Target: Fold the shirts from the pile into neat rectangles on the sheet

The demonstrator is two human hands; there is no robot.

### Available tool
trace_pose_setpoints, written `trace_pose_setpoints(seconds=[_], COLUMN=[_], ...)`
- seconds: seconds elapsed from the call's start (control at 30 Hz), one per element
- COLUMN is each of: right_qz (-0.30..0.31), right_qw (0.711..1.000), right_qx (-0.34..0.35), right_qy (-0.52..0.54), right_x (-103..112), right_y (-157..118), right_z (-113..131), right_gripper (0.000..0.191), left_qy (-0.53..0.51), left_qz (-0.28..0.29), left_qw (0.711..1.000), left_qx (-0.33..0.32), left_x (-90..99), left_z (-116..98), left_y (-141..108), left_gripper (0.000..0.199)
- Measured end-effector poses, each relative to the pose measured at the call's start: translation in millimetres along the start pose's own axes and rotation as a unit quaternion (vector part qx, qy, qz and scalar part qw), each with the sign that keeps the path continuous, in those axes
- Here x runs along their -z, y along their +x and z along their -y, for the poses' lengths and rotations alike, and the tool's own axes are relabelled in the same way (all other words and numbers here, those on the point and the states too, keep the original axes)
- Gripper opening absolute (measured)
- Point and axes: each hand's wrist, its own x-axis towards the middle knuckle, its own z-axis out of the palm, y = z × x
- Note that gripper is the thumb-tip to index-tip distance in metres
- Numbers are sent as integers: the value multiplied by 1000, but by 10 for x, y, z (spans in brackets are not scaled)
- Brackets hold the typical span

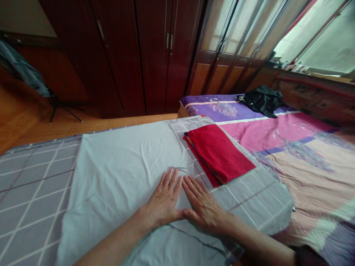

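A pale, light-coloured cloth (119,162) lies spread over the checked table cover, with soft creases across it and a dark line near its lower right edge. My left hand (165,195) rests flat on this cloth, its fingers stretched out. Beside it my right hand (203,205) presses flat on the cloth's right part, fingers extended, thumb tip touching the left thumb. Neither hand holds anything. Just right of my fingertips sits a folded red cloth (222,153) with dark and orange layers along its left edge.
A grey checked cover (33,184) drapes the table. To the right stands a bed with a purple, pink and cream spread (299,159), and a black garment (262,99) lies on it. Dark red wardrobes (155,55) line the back. A black tripod stand (59,101) is at left.
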Motion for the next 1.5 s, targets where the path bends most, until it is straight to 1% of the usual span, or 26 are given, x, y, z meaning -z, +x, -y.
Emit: trace_pose_setpoints(seconds=[0.07,0.13,0.2,0.3,0.37,0.43,0.5,0.57,0.63,0.7,0.77,0.8,0.87,0.93,1.0,1.07,1.13,1.2,1.23,1.3,1.37,1.43,1.5], right_qz=[5,1,0,-1,-3,-5,-5,-5,-7,-15,-21,-23,-33,-33,-14,18,20,-10,-32,-61,-81,-99,-114], right_qw=[1000,1000,1000,1000,999,999,999,999,998,997,996,994,992,989,983,975,974,978,977,972,962,956,951], right_qx=[4,-8,-11,22,41,38,36,45,59,72,92,103,124,145,179,212,216,196,194,204,215,189,150], right_qy=[2,-2,-5,-1,0,-1,-3,-6,-9,-9,-5,-2,7,23,47,65,68,70,77,104,149,202,247], right_x=[15,43,72,79,50,5,-34,-58,-64,-51,-13,18,99,195,276,303,261,174,130,76,77,113,146], right_y=[-238,-448,-585,-648,-637,-622,-618,-624,-638,-655,-666,-667,-662,-658,-677,-729,-806,-876,-898,-905,-865,-804,-752], right_z=[84,142,190,262,299,320,323,316,311,317,335,349,384,420,442,435,405,367,352,340,353,381,408], right_gripper=[79,81,80,83,86,86,84,81,78,77,75,73,69,68,69,71,67,59,55,49,40,31,26], left_qy=[-7,-13,-18,-18,-11,0,12,10,-6,-14,-4,4,18,25,24,18,25,53,67,91,98,93,83], left_qz=[11,25,30,23,25,27,18,11,20,50,75,78,59,26,9,19,39,26,11,-28,-69,-105,-124], left_qw=[1000,1000,999,1000,999,998,995,993,992,991,988,986,986,989,993,996,995,989,986,979,976,976,978], left_qx=[-2,3,-1,1,30,64,95,118,123,121,135,145,155,143,113,84,90,133,154,181,182,164,143], left_x=[12,32,47,62,107,218,392,579,702,723,675,651,643,696,759,758,662,499,414,277,210,209,247], left_z=[7,8,11,43,90,161,251,350,443,521,564,564,501,339,89,-213,-508,-738,-816,-896,-898,-863,-828], left_y=[-9,-11,-2,34,67,89,73,-1,-137,-322,-532,-642,-873,-1130,-1425,-1757,-2096,-2395,-2516,-2682,-2749,-2737,-2683], left_gripper=[102,104,101,89,80,73,67,66,66,67,67,67,66,64,66,74,86,89,86,73,54,40,33])
